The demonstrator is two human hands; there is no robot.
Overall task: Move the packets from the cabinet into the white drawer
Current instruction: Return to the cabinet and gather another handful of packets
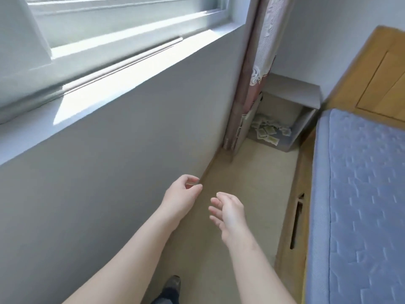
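Several small greenish packets lie scattered inside the low open compartment of a grey bedside cabinet in the far corner, between the wall and the bed. Both of my hands are held out over the floor, well short of the cabinet. My left hand has loosely curled fingers and holds nothing. My right hand is relaxed with fingers spread, palm facing left, also holding nothing. I cannot pick out a white drawer with certainty.
A grey wall under a window sill runs along the left. A bed with a blue mattress and wooden frame stands at the right. A patterned curtain hangs beside the cabinet. The beige floor strip between is narrow.
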